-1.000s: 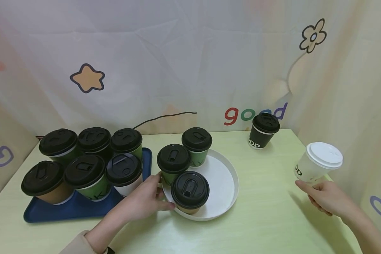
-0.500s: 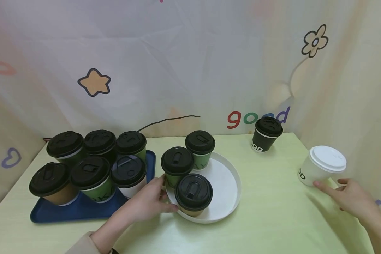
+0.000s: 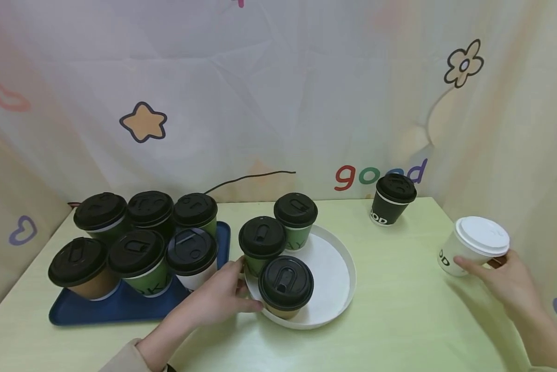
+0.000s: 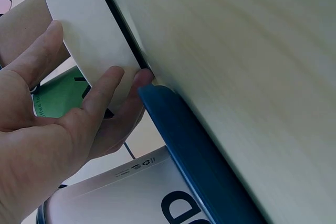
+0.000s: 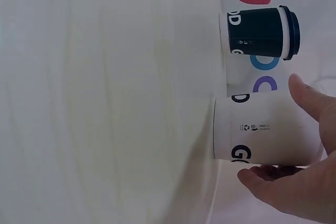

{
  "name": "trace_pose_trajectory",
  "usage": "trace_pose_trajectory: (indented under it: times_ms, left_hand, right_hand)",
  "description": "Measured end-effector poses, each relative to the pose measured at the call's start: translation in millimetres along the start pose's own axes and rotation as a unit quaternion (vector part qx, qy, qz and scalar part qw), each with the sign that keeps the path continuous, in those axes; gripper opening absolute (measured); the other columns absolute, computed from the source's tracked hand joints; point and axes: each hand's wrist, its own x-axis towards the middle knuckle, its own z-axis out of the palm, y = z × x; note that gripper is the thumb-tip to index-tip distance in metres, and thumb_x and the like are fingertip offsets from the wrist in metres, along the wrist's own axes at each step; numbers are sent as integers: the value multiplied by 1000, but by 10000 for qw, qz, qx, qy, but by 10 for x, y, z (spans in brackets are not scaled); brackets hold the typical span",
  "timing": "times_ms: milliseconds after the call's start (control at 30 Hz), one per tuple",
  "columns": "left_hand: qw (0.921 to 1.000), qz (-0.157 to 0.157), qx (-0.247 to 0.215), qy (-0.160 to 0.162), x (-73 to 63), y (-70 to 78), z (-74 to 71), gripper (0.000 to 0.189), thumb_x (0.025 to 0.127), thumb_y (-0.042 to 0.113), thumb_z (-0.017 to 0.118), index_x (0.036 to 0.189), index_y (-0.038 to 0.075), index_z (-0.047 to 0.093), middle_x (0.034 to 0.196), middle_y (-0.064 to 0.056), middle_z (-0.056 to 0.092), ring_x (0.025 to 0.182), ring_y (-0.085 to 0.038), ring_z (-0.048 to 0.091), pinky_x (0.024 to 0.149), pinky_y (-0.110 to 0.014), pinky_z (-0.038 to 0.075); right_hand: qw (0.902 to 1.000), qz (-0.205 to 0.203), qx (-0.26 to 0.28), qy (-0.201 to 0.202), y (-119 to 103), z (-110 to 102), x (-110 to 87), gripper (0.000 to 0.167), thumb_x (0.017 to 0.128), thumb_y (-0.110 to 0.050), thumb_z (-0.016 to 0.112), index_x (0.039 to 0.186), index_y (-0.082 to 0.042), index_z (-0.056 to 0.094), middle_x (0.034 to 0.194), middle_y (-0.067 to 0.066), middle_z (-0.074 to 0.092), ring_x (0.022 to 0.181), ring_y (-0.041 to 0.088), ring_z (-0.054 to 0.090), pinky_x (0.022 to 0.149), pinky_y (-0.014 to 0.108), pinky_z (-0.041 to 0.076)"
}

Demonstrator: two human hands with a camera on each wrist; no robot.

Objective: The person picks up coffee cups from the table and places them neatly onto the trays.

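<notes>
In the head view my right hand (image 3: pixel 508 281) is round a white paper cup (image 3: pixel 464 248) with a white lid at the table's right edge. Its thumb lies across the cup's near side, with fingers behind it. The right wrist view shows the cup (image 5: pixel 262 129) between thumb and fingers, its base at the tabletop. My left hand (image 3: pixel 222 292) touches the left side of a round white tray (image 3: pixel 330 268), fingers fairly straight along its outer wall (image 4: pixel 89 30). On that tray stand two green cups (image 3: pixel 262 243) (image 3: pixel 296 219) and a brown one (image 3: pixel 285 287), all black-lidded.
A blue tray (image 3: pixel 115 310) at left holds several black-lidded paper cups, among them a brown cup (image 3: pixel 80 268) and a white cup (image 3: pixel 192 258) beside my left wrist. A black cup (image 3: pixel 391 201) stands at the back right, before the curtain (image 3: pixel 269 103).
My right hand has risen from below the white cup and closed round it, while the cup keeps its place. The left hand stays at the round tray. The head view has shifted slightly.
</notes>
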Motion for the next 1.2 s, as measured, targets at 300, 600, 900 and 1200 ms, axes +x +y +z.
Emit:
trace_pose_trajectory:
  times_ms: [300, 600, 900, 1200]
  left_hand:
    - [10000, -65, -6, 23, 2, 7, -5, 60, 81, 8, 88, 128, 2, 51, 68, -1, 42, 55, -12, 39, 47, -24, 35]
    - [9999, -45, -94, 8, 13, -8, -8, 62, 81, 7, 88, 129, 1, 50, 68, -2, 41, 55, -12, 38, 47, -24, 35]
    - [10000, -36, -26, 25, 1, -4, -19, 62, 81, 7, 88, 129, 2, 49, 67, -1, 40, 55, -12, 37, 47, -24, 34]
    - [10000, -5, 27, 51, -3, -6, -9, 64, 81, 8, 89, 130, 2, 49, 67, -1, 40, 55, -11, 37, 47, -24, 34]
  right_hand:
    - [9992, 45, 244, 320, -27, 96, 16, 79, 96, -30, 76, 145, 13, 31, 120, 14, 58, 91, -9, 44, 70, 8, 41]
    - [9995, -295, -97, -7, -196, 183, -17, 80, 97, -37, 74, 150, 8, 34, 139, 32, 51, 108, 10, 51, 84, 26, 38]
    - [9926, -952, 488, -579, -615, 361, -198, 72, 92, -25, 81, 147, 0, 42, 119, -2, 59, 102, -9, 54, 80, 13, 51]
    - [9799, -1186, 952, -1292, -1043, 554, -380, 75, 92, -24, 81, 153, -9, 40, 136, 16, 54, 110, 1, 62, 87, 21, 54]
